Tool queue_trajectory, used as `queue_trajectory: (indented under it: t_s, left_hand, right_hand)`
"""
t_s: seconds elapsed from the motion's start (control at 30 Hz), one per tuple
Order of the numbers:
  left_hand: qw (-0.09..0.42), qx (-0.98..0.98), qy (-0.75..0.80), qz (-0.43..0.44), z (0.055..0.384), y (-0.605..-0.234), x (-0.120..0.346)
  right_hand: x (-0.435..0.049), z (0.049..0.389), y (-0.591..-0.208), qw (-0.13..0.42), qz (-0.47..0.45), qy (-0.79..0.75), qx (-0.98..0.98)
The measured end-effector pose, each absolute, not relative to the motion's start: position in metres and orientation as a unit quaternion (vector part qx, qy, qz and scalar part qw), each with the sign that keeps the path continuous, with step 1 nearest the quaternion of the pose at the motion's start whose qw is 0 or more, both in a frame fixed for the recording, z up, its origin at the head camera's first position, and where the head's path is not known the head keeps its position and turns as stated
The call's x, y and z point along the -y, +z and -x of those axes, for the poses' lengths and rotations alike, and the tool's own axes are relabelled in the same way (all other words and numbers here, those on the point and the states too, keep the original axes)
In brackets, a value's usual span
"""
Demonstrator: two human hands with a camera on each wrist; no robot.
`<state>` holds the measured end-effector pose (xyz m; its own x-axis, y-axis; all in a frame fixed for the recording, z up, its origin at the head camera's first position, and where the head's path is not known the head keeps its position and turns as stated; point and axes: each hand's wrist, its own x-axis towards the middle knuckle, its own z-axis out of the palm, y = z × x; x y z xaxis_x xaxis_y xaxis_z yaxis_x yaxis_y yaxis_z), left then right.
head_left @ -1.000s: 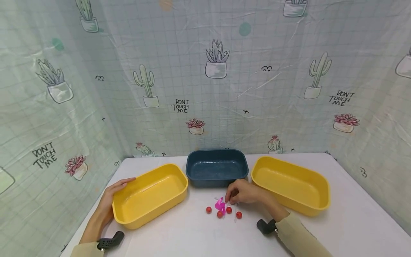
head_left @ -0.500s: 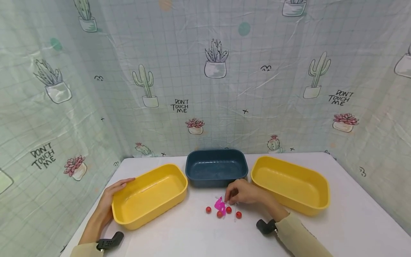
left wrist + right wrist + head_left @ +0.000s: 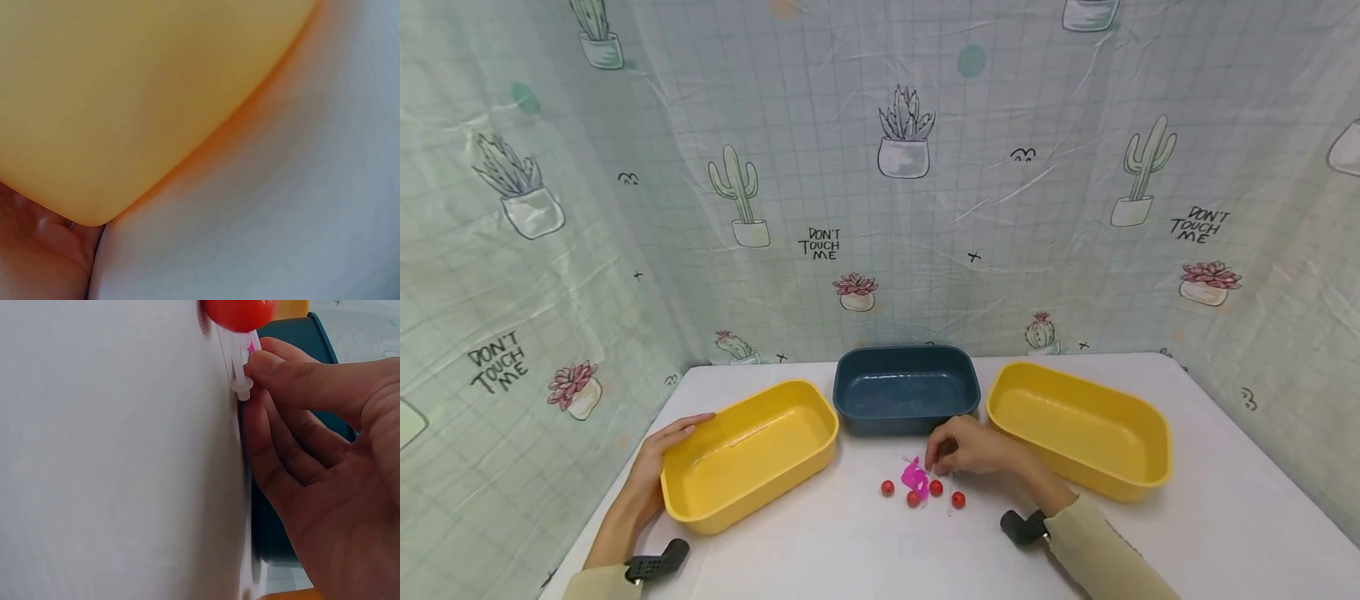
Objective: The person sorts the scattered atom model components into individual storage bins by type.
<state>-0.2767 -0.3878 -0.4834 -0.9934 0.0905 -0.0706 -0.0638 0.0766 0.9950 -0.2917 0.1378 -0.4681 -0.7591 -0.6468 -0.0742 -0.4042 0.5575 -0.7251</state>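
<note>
My left hand (image 3: pixel 650 458) rests along the left end of a yellow bin (image 3: pixel 767 493), its straight fingers lying at the rim. In the left wrist view the palm (image 3: pixel 44 256) shows beside the bin's corner. Between thumb and fingertips, my right hand (image 3: pixel 973 447) pinches a small translucent white plastic piece (image 3: pixel 241 385) with a flared end, low over the white table. Right beside those fingertips lies a bright pink crumpled-looking thing (image 3: pixel 914 478). Several red balls surround it, one (image 3: pixel 887 488) to its left and another (image 3: pixel 958 500) to its right.
A dark blue bin (image 3: pixel 887 427) stands at the back, just behind the right hand. A second yellow bin (image 3: pixel 1101 484) sits to the right, partly behind the right forearm. Patterned sheets (image 3: pixel 820 192) enclose the table's back and sides.
</note>
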Motion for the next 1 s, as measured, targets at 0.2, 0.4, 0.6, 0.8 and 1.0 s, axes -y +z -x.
queue_trajectory:
  t_s: [0.2, 0.4, 0.6, 0.8, 1.0]
  left_hand:
    - [0.054, -0.725, 0.686, -0.018, 0.276, -0.483, 0.388]
    - [0.055, -0.723, 0.688, -0.023, 0.275, -0.484, 0.389]
    - [0.056, -0.723, 0.688, -0.026, 0.274, -0.486, 0.389]
    - [0.053, -0.724, 0.688, -0.018, 0.275, -0.486, 0.388]
    - [0.05, -0.723, 0.689, -0.02, 0.277, -0.487, 0.388]
  right_hand:
    - [-0.141, 0.293, -0.465, 0.161, 0.307, -0.356, -0.868]
    - [-0.143, 0.291, -0.456, 0.149, 0.305, -0.358, -0.87]
    - [-0.148, 0.286, -0.444, 0.136, 0.299, -0.354, -0.876]
    - [-0.152, 0.282, -0.433, 0.123, 0.291, -0.364, -0.876]
    - [-0.156, 0.282, -0.429, 0.125, 0.284, -0.389, -0.867]
